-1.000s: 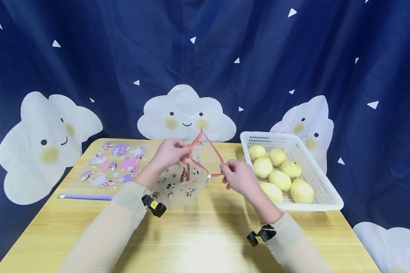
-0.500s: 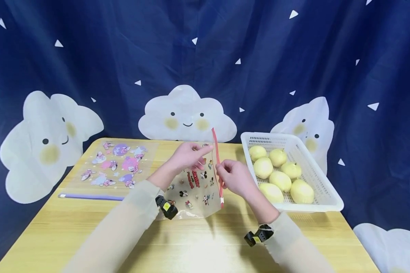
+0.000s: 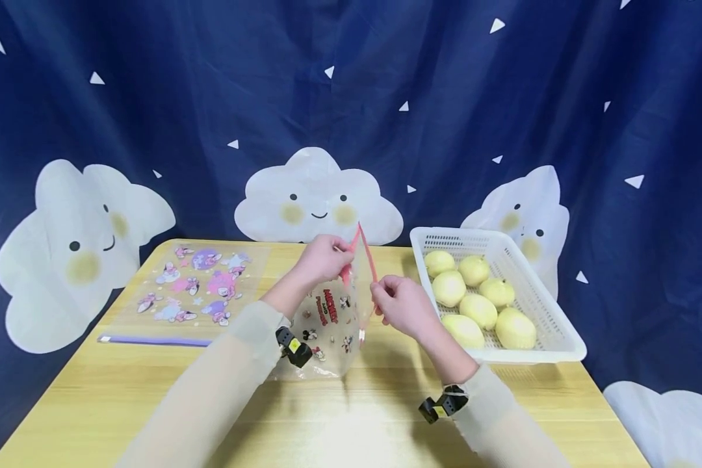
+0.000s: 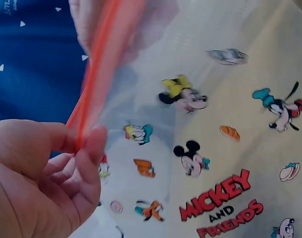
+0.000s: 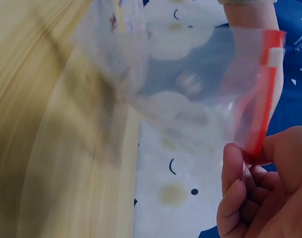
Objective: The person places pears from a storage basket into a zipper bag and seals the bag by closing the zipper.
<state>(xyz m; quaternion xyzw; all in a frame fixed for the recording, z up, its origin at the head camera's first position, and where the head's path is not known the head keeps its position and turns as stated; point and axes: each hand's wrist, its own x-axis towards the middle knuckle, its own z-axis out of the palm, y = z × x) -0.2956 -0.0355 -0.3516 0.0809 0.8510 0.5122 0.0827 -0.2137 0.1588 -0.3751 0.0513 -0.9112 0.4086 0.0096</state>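
A clear zip bag (image 3: pixel 327 325) with cartoon prints and a red slider edge is held up over the middle of the table. My left hand (image 3: pixel 325 259) pinches one side of its red edge between thumb and finger, as the left wrist view shows (image 4: pixel 52 173). On the opposite side, my right hand (image 3: pixel 406 304) pinches the other red strip. Between the hands the mouth gapes in a narrow V, peaked at the far end. The white slider (image 5: pixel 276 57) sits at the near end of the strip.
Flat at the table's left lies a second clear zip bag (image 3: pixel 134 312) with a purple edge. A white plastic basket (image 3: pixel 552 325) on the right holds several round yellow-green fruits (image 3: pixel 478 311). Behind the wooden table (image 3: pixel 327 422) hangs a blue cloud-print curtain (image 3: pixel 351 104).
The bag's mouth was spread wide, then came together at half a second ago as the left fingers loosened and shifted right. Now the left hand pinches the edge again and the mouth is parted.
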